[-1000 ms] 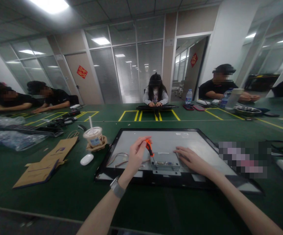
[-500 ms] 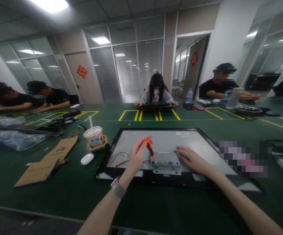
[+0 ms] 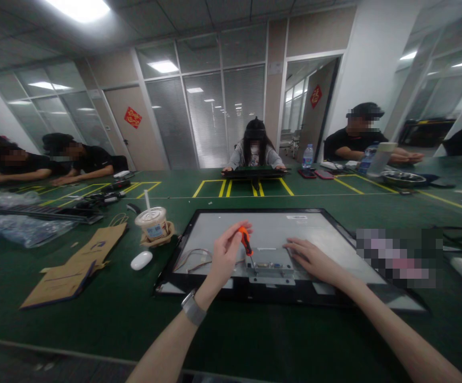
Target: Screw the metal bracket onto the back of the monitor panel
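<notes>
A flat monitor panel [image 3: 295,226] lies back side up on the green table in front of me. My left hand [image 3: 223,255] is closed on an orange-handled screwdriver [image 3: 246,243], whose tip stands on the metal port bracket [image 3: 270,267] near the panel's front edge. My right hand [image 3: 310,258] lies flat on the panel just right of the bracket, fingers stretched out. Thin wires [image 3: 193,258] run across the panel's left part. A watch sits on my left wrist.
A lidded drink cup [image 3: 152,223], a white mouse [image 3: 141,260] and flattened brown cardboard [image 3: 71,263] lie to the left. Plastic bags and dark parts are at the far left. Several people sit around the table; one opposite holds another panel [image 3: 255,173].
My hands and the screwdriver have stayed almost still. The person opposite moved both hands out to the ends of their panel.
</notes>
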Demonstrator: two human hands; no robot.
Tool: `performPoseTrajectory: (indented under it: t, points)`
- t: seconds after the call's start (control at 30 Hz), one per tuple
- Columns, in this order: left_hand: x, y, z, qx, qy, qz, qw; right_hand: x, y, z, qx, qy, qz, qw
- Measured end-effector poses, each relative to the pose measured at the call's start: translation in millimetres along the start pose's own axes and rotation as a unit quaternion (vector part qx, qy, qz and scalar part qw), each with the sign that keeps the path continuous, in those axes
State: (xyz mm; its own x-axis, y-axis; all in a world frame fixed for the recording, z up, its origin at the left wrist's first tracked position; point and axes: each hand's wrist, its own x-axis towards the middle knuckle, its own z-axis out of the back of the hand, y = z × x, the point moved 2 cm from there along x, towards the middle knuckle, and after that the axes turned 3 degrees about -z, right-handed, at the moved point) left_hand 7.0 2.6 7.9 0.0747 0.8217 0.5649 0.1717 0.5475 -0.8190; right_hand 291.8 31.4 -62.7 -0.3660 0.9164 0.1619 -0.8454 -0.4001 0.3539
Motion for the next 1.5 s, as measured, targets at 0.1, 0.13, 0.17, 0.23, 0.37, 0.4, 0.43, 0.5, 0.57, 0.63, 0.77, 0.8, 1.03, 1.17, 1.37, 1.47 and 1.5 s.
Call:
performPoseTrajectory:
  t: [0.1, 0.13, 0.17, 0.23, 0.37, 0.4, 0.43, 0.5, 0.57, 0.63, 0.77, 0.8, 1.03, 1.17, 1.37, 1.47, 1.5]
  points:
    - [1.8, -4.6, -0.9, 0.024, -0.005, -0.021, 0.999, -0.2, -0.8, -0.1, 0.005, 0.001, 0.002, 1.0]
    - [2.5, -5.9, -0.9, 0.039, -0.01, -0.03, 0.999, -0.1, -1.3, -0.4, 0.006, 0.0, 0.002, 1.0]
    - [3.0, -6.7, -0.7, 0.053, -0.016, -0.037, 0.998, 0.0, -2.0, -0.8, 0.008, -0.001, 0.002, 1.0]
    - [3.3, -7.1, -0.4, 0.071, -0.027, -0.047, 0.996, 0.4, -3.3, -1.7, 0.008, -0.004, 0.001, 1.0]
    - [0.4, -5.8, -1.4, 0.066, -0.024, -0.043, 0.997, 1.0, -4.1, -2.5, 0.007, -0.005, 0.0, 1.0]
    - [-0.4, -5.2, -1.9, 0.058, -0.018, -0.035, 0.998, 1.0, -3.9, -2.4, 0.006, -0.004, 0.001, 1.0]
    - [-1.0, -4.5, -2.5, 0.049, -0.01, -0.027, 0.998, 1.0, -3.6, -2.2, 0.006, -0.003, 0.001, 1.0]
    - [-1.2, -3.2, -3.2, 0.041, 0.001, -0.026, 0.999, 1.0, -3.1, -1.9, 0.002, -0.001, 0.003, 1.0]
    - [-0.1, -2.2, -3.0, 0.052, -0.003, -0.045, 0.998, 1.1, -3.1, -2.1, -0.004, 0.001, 0.003, 1.0]
    - [1.3, -1.5, -2.1, 0.075, -0.021, -0.068, 0.995, 1.2, -3.6, -2.6, -0.004, 0.0, 0.002, 1.0]
    - [2.2, -1.8, -1.5, 0.101, -0.035, -0.082, 0.991, 0.9, -3.6, -2.7, 0.003, -0.01, 0.003, 1.0]
    - [2.0, -2.4, -1.6, 0.103, -0.034, -0.082, 0.991, 0.7, -3.3, -2.6, 0.004, -0.009, 0.004, 1.0]
    - [2.9, -6.0, 0.6, 0.093, -0.01, -0.056, 0.994, 0.2, -2.8, -2.6, 0.011, -0.01, 0.002, 1.0]
    - [2.8, -3.0, 1.4, 0.03, 0.0, -0.003, 1.0, 0.2, -2.0, -1.8, 0.009, -0.009, 0.0, 1.0]
    - [3.6, -2.3, -2.9, 0.047, -0.001, -0.044, 0.998, 0.4, -0.2, -0.4, -0.005, 0.002, -0.001, 1.0]
    - [4.7, 0.9, -2.4, 0.049, 0.0, -0.013, 0.999, 0.7, -1.8, -1.7, -0.005, -0.002, 0.0, 1.0]
    - [4.8, 2.2, -1.7, 0.044, 0.003, 0.001, 0.999, 0.7, -2.4, -2.3, -0.003, -0.004, 0.0, 1.0]
